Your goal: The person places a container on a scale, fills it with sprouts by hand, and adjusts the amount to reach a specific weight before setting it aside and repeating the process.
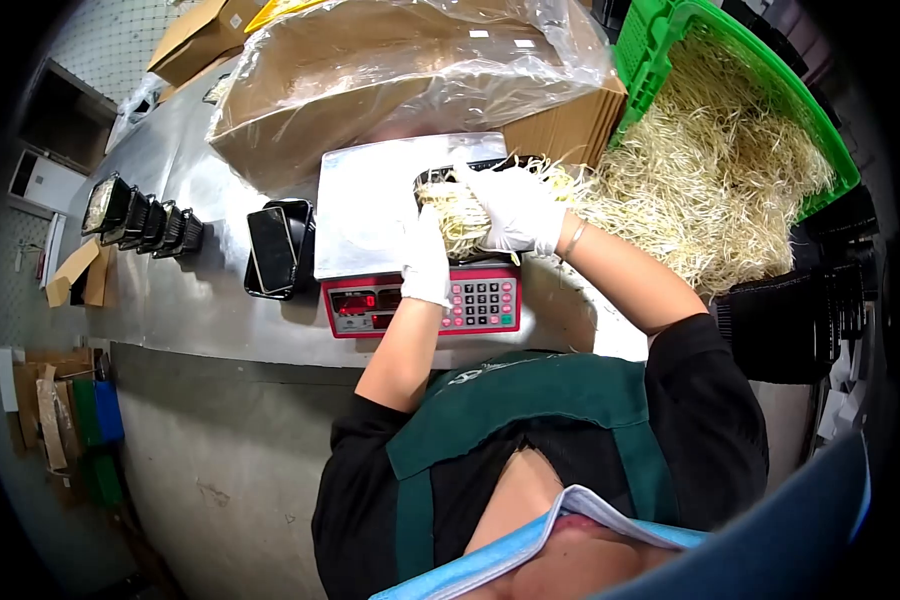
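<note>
A black plastic tray (420,180) full of bean sprouts (454,212) is held over the right part of a scale's metal plate (362,210). My left hand (427,260), in a white glove, grips the tray's near left side. My right hand (518,208), also gloved, is closed on sprouts at the tray's right end, and its fingertips are partly buried among them. Strands trail from there to a large heap of sprouts (710,170) spilling out of a green crate (660,50). The scale's red panel (420,304) faces me with lit digits.
Behind the scale stands a cardboard box lined with clear plastic (400,80). To the left lie a phone (272,248) on black trays and a row of filled trays (140,218). Stacked black trays (778,325) stand at the right. The metal table's front edge (220,352) runs before me.
</note>
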Action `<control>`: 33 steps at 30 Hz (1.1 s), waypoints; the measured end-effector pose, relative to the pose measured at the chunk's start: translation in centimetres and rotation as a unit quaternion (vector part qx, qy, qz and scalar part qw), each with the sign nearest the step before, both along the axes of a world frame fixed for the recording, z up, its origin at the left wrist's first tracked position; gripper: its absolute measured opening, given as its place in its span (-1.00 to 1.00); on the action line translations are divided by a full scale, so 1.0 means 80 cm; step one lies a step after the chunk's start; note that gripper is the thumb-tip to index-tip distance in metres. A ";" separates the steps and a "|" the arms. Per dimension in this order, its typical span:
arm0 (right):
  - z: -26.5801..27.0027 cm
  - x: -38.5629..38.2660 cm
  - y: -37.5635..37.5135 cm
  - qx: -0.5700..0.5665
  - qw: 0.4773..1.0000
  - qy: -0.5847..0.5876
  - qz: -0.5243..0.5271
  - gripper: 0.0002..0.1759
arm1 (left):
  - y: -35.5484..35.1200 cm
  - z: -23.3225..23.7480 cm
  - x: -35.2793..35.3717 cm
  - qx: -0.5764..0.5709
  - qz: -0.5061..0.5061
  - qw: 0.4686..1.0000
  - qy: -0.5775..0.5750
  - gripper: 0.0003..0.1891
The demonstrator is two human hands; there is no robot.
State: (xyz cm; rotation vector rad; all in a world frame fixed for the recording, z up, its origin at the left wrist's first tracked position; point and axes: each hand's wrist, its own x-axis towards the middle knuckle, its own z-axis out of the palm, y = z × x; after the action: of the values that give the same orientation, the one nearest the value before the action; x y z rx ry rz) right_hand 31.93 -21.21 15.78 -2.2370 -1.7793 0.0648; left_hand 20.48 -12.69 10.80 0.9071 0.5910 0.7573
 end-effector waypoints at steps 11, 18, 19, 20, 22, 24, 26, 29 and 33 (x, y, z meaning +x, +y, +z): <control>0.043 0.033 -0.004 -0.189 0.976 -0.091 0.059 0.03 | 0.020 0.040 0.001 0.715 -0.121 0.627 0.285 0.01; 0.052 0.052 -0.043 -0.243 0.968 -0.046 -0.028 -0.02 | 0.033 0.039 0.028 0.722 -0.197 0.571 0.337 -0.02; 0.041 0.052 -0.046 -0.191 0.979 -0.023 -0.064 -0.08 | 0.033 0.037 0.030 0.723 -0.199 0.576 0.326 -0.03; 0.031 0.053 -0.052 -0.192 0.979 -0.021 -0.065 -0.08 | 0.034 0.035 0.031 0.723 -0.199 0.582 0.315 -0.04; 0.018 0.057 -0.060 -0.076 0.997 -0.011 -0.021 -0.13 | 0.034 0.050 0.029 0.695 -0.259 0.583 0.332 -0.05; 0.014 0.057 -0.054 -0.059 0.998 -0.011 -0.010 -0.18 | 0.031 0.039 0.026 0.714 -0.197 0.621 0.255 -0.05; 0.038 0.048 -0.039 -0.172 0.979 -0.048 -0.095 -0.22 | 0.033 0.031 0.024 0.724 -0.194 0.610 0.256 -0.06; 0.056 0.052 -0.027 -0.302 0.946 -0.061 -0.100 -0.25 | 0.035 0.045 0.024 0.694 -0.252 0.611 0.284 -0.09; 0.053 0.063 -0.052 -0.257 0.964 -0.047 -0.054 -0.42 | 0.035 0.042 0.021 0.704 -0.250 0.590 0.307 -0.14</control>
State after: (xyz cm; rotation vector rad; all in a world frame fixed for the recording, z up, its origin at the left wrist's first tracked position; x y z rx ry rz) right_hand 37.00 -25.40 20.03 -2.7278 -1.8446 0.4531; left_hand 22.14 -9.86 14.16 2.7829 0.1451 0.2107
